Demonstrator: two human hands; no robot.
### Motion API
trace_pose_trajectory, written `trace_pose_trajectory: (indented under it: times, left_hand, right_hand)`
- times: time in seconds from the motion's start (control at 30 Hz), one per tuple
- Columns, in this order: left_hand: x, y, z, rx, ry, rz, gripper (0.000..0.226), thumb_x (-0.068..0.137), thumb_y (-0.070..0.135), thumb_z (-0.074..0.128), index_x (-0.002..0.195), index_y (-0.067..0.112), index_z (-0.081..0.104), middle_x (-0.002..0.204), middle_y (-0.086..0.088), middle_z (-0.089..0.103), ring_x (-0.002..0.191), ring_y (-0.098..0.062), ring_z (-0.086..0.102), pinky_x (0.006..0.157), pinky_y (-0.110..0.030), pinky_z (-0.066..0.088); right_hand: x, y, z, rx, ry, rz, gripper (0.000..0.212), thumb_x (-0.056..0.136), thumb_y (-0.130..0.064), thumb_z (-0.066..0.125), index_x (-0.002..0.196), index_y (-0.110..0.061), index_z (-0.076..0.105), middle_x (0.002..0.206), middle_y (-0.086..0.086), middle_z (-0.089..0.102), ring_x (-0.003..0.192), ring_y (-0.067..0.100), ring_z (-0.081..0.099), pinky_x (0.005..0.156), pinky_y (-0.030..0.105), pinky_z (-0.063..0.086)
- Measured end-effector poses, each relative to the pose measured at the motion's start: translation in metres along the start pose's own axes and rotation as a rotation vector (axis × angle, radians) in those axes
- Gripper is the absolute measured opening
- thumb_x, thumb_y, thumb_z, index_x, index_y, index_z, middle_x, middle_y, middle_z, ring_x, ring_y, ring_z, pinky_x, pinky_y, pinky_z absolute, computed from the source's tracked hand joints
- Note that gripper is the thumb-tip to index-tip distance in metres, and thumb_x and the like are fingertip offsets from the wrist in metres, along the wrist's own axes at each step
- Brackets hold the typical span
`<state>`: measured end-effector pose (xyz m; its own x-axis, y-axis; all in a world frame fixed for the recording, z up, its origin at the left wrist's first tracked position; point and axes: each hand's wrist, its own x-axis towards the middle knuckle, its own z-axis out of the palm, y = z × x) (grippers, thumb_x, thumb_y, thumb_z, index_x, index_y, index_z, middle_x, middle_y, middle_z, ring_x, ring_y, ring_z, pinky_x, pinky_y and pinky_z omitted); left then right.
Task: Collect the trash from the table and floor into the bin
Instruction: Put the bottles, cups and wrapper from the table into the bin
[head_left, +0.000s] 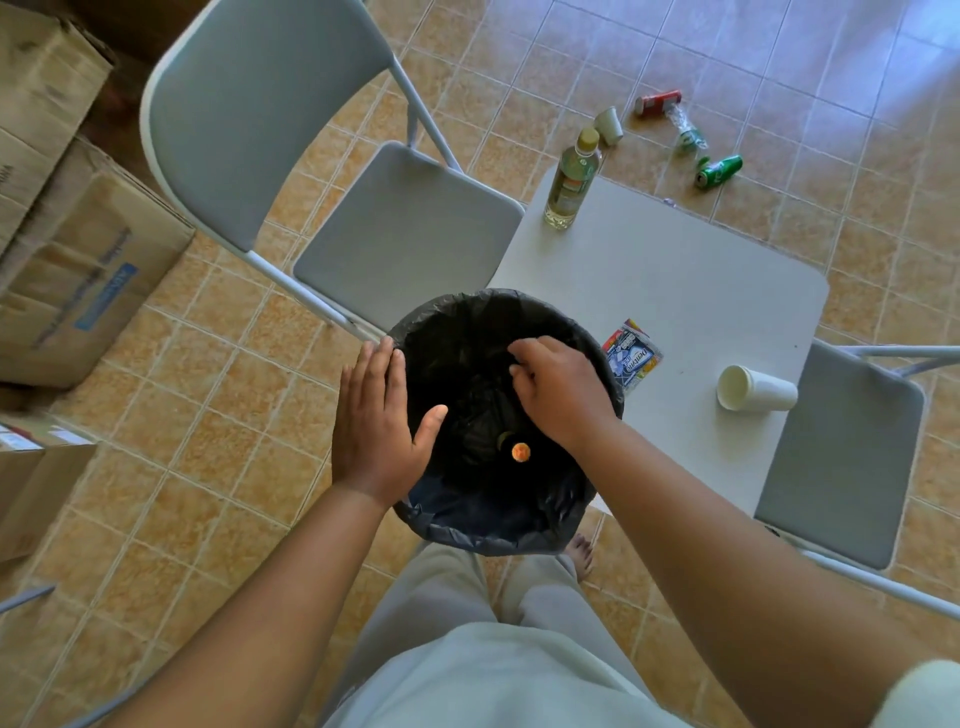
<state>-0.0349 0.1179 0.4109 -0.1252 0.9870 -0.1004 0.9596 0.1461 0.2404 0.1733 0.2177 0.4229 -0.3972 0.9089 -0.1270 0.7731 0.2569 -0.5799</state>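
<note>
A round bin (483, 530) lined with a black bag stands in front of me; a dark bottle with an orange cap (519, 451) lies inside. My left hand (376, 421) rests flat on the bin's left rim, fingers straight. My right hand (558, 389) hovers over the bin's right side with loosely curled fingers and nothing visible in it. On the grey table (675, 291) lie a blue snack wrapper (631, 358), a tipped white cup (756, 388) and an upright clear bottle (571, 179).
On the tiled floor beyond the table lie a red can (657, 102), a green can (719, 171), a crushed clear bottle (687, 127) and a paper cup (609, 124). Grey folding chairs (405, 234) stand left and right of the table. Cardboard boxes (83, 270) sit at left.
</note>
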Motion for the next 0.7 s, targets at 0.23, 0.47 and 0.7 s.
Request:
trace_pose_trajectory:
  times: [0.23,0.47,0.7]
  left_hand:
    - [0.017,-0.002,0.011,0.088,-0.13,0.006,0.085,0.095,0.062,0.028,0.154,0.004,0.008,0.164,-0.009,-0.004,0.15,-0.022,-0.009,0.121,-0.046,0.012]
    - [0.016,-0.004,0.017,0.069,-0.086,0.015,0.084,0.095,0.06,0.031,0.153,0.003,0.013,0.164,-0.01,0.003,0.151,-0.024,0.001,0.119,-0.048,0.018]
    - [0.016,-0.005,0.019,0.059,-0.06,0.016,0.083,0.095,0.059,0.035,0.154,0.004,0.014,0.164,-0.008,0.003,0.151,-0.023,0.004,0.12,-0.046,0.017]
  right_hand:
    - [0.061,0.032,-0.049,0.096,0.35,-0.027,0.021,0.091,-0.01,0.064,0.109,-0.003,0.07,0.101,0.013,0.07,0.078,0.024,0.069,0.079,0.039,0.057]
    - [0.118,0.107,-0.01,-0.135,-0.13,0.158,0.039,0.095,-0.022,0.061,0.132,-0.009,0.06,0.124,0.013,0.064,0.112,0.032,0.061,0.099,0.043,0.049]
    - [0.147,0.16,0.044,-0.343,-0.453,0.123,0.057,0.091,-0.023,0.068,0.142,-0.009,0.047,0.132,0.015,0.055,0.122,0.037,0.053,0.099,0.044,0.047]
